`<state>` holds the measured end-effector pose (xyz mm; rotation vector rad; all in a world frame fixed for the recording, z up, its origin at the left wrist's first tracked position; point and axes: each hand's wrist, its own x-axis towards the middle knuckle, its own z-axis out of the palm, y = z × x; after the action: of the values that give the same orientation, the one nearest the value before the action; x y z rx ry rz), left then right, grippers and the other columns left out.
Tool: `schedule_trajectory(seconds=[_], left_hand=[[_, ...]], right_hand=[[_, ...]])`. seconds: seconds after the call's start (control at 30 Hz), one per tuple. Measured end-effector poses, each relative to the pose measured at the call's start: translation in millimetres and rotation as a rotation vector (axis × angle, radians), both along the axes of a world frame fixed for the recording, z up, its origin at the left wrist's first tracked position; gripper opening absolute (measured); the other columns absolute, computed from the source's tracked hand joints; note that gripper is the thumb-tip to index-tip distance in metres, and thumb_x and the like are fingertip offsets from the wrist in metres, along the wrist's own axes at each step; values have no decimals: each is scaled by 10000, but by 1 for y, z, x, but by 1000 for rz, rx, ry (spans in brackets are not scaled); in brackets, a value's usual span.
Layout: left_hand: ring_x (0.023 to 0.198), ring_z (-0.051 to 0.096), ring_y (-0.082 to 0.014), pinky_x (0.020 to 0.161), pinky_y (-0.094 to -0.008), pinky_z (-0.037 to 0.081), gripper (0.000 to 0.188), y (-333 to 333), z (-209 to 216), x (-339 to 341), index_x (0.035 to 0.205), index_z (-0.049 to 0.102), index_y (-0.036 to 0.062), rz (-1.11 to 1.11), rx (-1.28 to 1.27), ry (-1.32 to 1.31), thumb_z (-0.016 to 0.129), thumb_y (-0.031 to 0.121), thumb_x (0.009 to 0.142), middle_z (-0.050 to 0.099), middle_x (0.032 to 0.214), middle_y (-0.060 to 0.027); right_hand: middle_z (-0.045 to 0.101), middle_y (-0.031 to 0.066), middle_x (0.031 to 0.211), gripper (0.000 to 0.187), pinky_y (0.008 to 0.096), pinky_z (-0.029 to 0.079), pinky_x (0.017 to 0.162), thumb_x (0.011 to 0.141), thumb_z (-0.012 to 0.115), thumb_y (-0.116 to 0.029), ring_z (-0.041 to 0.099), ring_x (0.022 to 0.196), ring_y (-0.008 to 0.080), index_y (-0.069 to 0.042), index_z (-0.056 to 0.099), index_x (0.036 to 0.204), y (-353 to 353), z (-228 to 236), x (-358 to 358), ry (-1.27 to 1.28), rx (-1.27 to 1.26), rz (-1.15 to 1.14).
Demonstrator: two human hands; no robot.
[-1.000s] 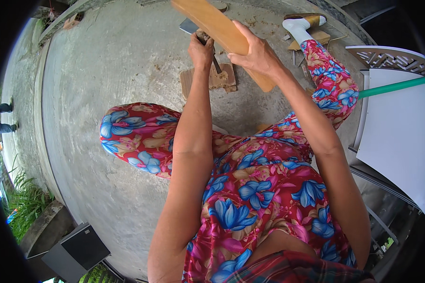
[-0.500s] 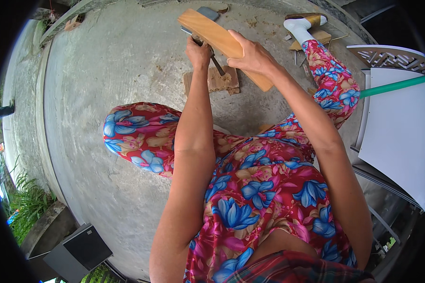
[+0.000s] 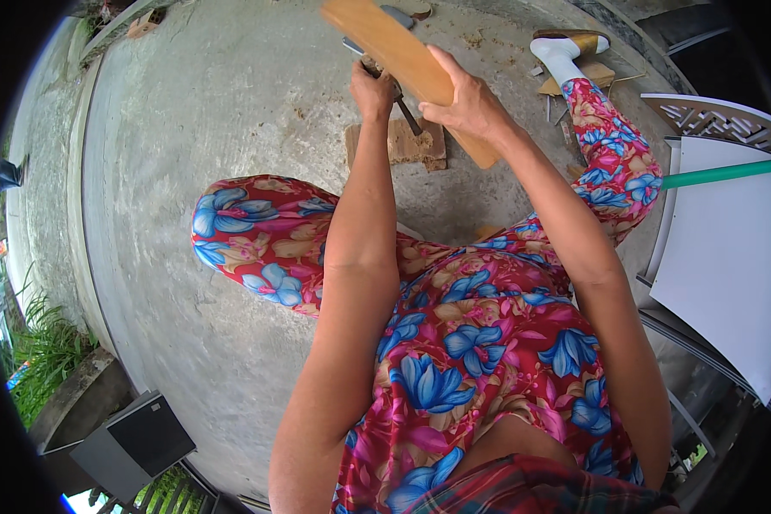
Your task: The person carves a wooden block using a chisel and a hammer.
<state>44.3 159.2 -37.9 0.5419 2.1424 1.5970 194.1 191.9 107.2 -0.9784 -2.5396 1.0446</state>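
A long flat wooden board (image 3: 394,53) slants across the far middle, gripped along its right edge by my right hand (image 3: 469,104). My left hand (image 3: 373,90) is closed round a dark, rod-like tool (image 3: 409,116) beneath the board. A pale metallic end of the tool shows past the left edge of the board. Its dark lower end points down over a worn wooden block (image 3: 398,144) on the floor; I cannot tell whether it touches. The board hides part of the tool.
Rough concrete floor (image 3: 231,111) with scattered debris surrounds my legs. My shod foot (image 3: 565,51) is at the far right, beside wood scraps (image 3: 593,77). A green pole (image 3: 724,174) and a white panel (image 3: 720,274) stand right. A grey box-like object (image 3: 137,445) sits lower left.
The far end of the board has risen toward the top edge of the view. The whole scene has shifted slightly right. Both hands keep their holds.
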Motion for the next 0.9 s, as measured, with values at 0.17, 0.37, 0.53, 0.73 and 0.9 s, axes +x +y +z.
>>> schedule_trajectory(seconds=[0.17,0.37,0.53,0.73,0.9], left_hand=[[862,702,-324,755,-405,537,424,-2,-10,-4,1011,597,-48,27,37,-42,800,202,736,704,922,-214],[775,677,-304,710,-401,527,380,-3,-6,2,965,576,-29,-12,-22,-116,792,165,719,681,849,-197],[874,667,-391,785,-450,515,434,-2,-26,13,1028,543,-12,-17,-25,-132,804,126,710,672,905,-230],[938,664,-398,802,-452,517,469,-2,-36,10,1082,545,1,0,-76,-192,807,139,718,683,962,-228],[948,666,-396,833,-450,512,522,-2,-34,3,1152,536,11,-36,-91,-229,803,139,721,686,990,-229]], right_hand=[[564,235,1339,922,398,462,1012,696,753,-310,573,1213,333,-57,354,1488,3,6,-5,-255,-68,25],[525,248,1378,907,391,448,1028,711,748,-307,542,1252,346,-34,355,1482,9,-10,4,-354,-97,-6],[522,260,1379,893,388,425,1048,711,740,-247,534,1272,313,-37,349,1487,18,-5,42,-127,-152,14],[571,245,1322,915,385,447,1016,676,716,-224,575,1217,332,-43,341,1490,16,67,94,-469,-116,112],[592,261,1281,935,376,455,1010,644,721,-247,585,1194,347,-45,355,1480,-5,71,127,-853,-333,160]])
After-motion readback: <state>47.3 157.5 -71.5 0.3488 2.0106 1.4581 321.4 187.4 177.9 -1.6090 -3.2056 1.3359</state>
